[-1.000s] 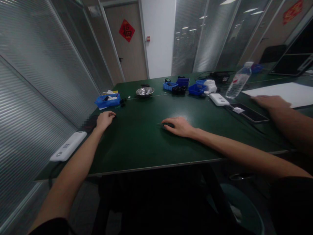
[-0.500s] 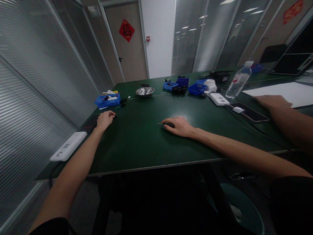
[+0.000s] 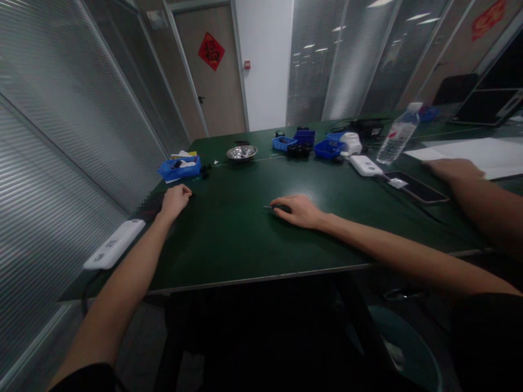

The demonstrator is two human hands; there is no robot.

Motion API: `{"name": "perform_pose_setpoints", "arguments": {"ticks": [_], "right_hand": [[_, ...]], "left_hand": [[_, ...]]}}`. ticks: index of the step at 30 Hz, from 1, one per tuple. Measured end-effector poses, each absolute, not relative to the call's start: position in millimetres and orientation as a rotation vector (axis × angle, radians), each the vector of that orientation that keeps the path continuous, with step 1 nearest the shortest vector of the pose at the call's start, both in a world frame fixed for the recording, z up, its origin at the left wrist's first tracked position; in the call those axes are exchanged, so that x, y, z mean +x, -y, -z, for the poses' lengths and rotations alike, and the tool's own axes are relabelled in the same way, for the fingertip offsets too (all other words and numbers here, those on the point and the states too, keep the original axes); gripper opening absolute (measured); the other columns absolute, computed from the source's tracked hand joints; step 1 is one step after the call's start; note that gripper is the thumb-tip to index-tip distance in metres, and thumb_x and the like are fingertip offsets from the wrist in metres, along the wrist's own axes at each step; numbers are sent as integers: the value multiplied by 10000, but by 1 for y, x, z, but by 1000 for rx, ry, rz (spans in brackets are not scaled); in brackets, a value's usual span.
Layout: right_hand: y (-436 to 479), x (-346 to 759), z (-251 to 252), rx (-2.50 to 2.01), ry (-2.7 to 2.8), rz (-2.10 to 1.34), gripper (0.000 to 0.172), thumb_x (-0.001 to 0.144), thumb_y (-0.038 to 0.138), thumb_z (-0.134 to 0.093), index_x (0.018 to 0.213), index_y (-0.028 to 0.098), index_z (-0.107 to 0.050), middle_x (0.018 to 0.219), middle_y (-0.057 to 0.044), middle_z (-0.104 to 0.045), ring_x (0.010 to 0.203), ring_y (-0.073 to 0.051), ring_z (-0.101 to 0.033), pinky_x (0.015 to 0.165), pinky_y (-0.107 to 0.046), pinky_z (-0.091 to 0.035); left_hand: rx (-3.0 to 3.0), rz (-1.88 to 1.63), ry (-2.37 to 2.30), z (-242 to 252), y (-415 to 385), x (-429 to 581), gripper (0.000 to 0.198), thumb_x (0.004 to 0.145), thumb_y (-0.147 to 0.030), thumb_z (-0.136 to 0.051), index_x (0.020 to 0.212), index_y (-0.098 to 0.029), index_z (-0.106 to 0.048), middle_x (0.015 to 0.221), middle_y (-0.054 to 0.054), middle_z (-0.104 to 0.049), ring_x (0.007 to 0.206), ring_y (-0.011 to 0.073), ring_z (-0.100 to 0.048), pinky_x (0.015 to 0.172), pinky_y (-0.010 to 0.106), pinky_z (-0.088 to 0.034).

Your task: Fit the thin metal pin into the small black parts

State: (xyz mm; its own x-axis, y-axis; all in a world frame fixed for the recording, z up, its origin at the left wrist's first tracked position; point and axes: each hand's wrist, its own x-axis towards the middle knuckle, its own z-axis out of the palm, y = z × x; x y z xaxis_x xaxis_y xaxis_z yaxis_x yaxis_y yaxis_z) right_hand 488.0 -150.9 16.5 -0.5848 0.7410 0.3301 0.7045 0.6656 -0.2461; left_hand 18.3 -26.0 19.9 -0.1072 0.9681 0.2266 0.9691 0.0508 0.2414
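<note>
My right hand rests on the green table, closed round the dark handle of a small screwdriver. Its thin metal shaft points left. Farther left, my left hand lies on the table with its fingers curled together. A small dark bit shows by the fingertips, too small to name. Beside that wrist is a dark flat object, partly blurred out. A white power bank with a cable lies left of my left forearm.
Beyond my left hand stands a blue tray of small parts. A metal bowl and several blue bins sit farther back. On the right are a water bottle, a phone and another person's hand on white paper.
My two hands and the screwdriver have hardly moved. The other person's hand at the right has shifted very slightly on the paper.
</note>
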Motion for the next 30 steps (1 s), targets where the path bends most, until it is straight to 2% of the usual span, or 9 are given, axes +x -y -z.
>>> {"name": "perform_pose_setpoints", "arguments": {"ticks": [9,18,27,30], "right_hand": [[151,488,-16,-1121,2470,-115,415,1069,431,-503,1342,197,-711,1178,-94,-791,915,-226,-735,823,-340,-519],[150,488,-16,-1112,2473,-140,413,1068,433,-508,1348,205,-710,1177,-90,-790,897,-221,-731,811,-340,-519],[149,489,-14,-1121,2479,-136,417,1068,431,-505,1348,202,-712,1194,-97,-787,932,-240,-736,827,-357,-524],[148,489,-14,-1128,2473,-140,415,1066,433,-512,1355,211,-710,1185,-91,-790,915,-230,-736,825,-347,-523]], "left_hand": [[-2095,488,2253,-19,27,19,210,960,-319,-633,1103,-229,-759,1164,111,-793,1077,301,-728,950,372,-554],[-2066,493,2276,-22,30,20,231,942,-360,-659,1073,-215,-781,1119,137,-800,1034,316,-739,908,379,-569],[-2013,466,2301,-28,34,25,252,910,-394,-678,1060,-237,-806,1155,146,-793,1097,378,-725,923,448,-573],[-2001,418,2371,-29,34,27,261,874,-409,-722,1050,-241,-818,1135,142,-802,1094,375,-730,903,432,-581]]}}
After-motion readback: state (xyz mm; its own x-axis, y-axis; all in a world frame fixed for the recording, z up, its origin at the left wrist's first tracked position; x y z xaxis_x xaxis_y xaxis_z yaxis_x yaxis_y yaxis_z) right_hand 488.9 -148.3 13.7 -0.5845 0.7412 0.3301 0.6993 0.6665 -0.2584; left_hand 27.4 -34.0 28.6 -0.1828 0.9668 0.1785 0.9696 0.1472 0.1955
